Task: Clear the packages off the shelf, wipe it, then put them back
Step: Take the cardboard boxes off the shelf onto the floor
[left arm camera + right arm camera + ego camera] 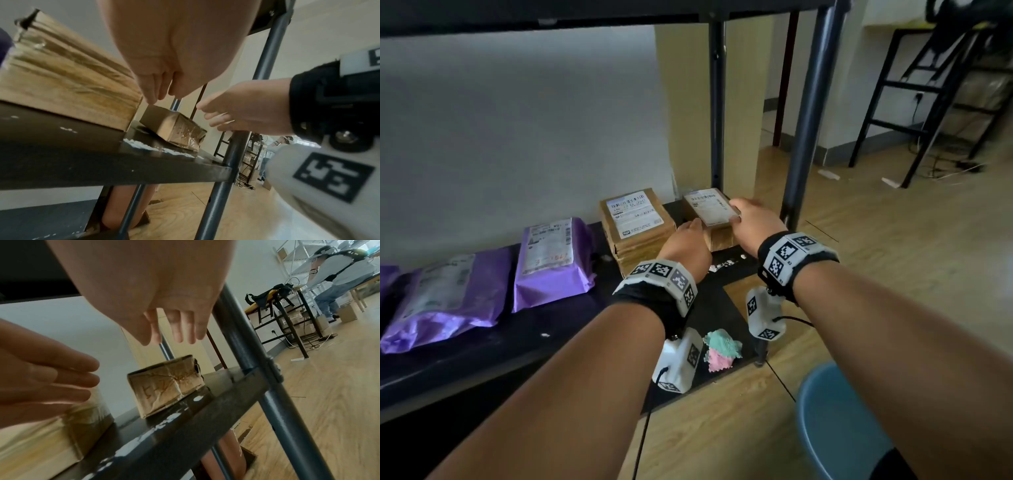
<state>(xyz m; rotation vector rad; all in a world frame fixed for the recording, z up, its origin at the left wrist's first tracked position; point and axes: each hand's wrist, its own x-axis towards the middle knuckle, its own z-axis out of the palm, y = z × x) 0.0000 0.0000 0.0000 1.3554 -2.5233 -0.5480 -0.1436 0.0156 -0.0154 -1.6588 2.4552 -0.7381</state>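
A small cardboard box (710, 214) with a white label stands at the right end of the black shelf (571, 315). My left hand (690, 229) is at its left side and my right hand (748, 214) at its right edge. In the wrist views the fingers of both hands are straight, with a gap to the small box (176, 128) (166, 384). A larger stack of cardboard boxes (637, 226) sits just left of it. Two purple mailer bags (554, 257) (445, 298) lie further left. A teal and pink cloth (722, 349) lies on the shelf's front right corner.
White crumbs (722, 263) are scattered in front of the small box. A dark shelf post (811, 113) rises just right of my right hand, and an upper shelf (585, 13) hangs overhead. A blue stool (842, 421) stands on the wooden floor near me.
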